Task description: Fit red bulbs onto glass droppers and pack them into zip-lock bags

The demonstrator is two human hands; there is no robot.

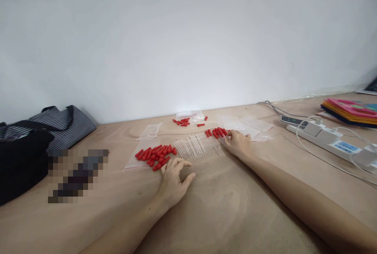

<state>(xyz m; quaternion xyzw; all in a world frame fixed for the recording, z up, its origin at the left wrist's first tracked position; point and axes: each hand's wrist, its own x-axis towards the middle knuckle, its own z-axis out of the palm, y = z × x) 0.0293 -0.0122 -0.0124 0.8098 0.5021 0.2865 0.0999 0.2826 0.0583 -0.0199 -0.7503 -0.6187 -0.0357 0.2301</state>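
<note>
My left hand rests on the table with thumb and fingers spread, its far fingertips beside a heap of red club-shaped pieces. Nothing shows in its grasp. My right hand is bent, its fingers pressed together at the right end of a short row of similar red pieces. Whatever those fingertips pinch is hidden. Between the two hands lies a fan of thin white sticks, side by side. Farther back, smaller red pieces lie scattered by a clear plastic bag.
Flat clear zip bags lie at the left and behind my right hand. A white power strip with chargers and cables stands right, near stacked coloured sheets. A striped bag sits left by the wall.
</note>
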